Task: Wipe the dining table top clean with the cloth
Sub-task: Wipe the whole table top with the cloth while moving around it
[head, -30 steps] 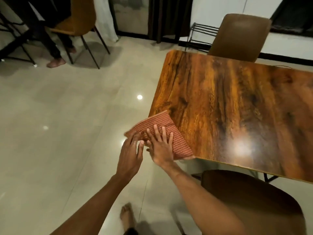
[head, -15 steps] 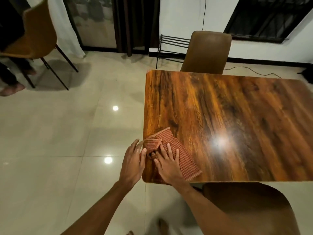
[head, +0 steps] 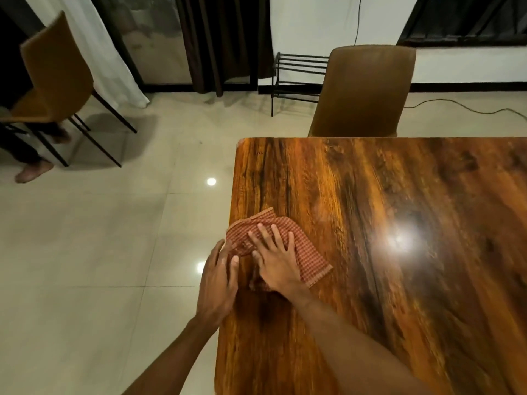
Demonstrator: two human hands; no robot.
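Nearest the camera, the left hand (head: 218, 276) rests at the left edge of the glossy wooden worktop (head: 399, 295), its fingers (head: 234, 259) loosely extended and touching the near-left corner of the cloth (head: 309, 259) without gripping it. Just beside it, the right hand (head: 275, 259) lies flat on the red checked cloth, fingers spread open and pressing it down near the worktop's left edge. Beyond the far edge stands a brown chair (head: 363, 92), with a black metal rack (head: 296, 78) against the wall.
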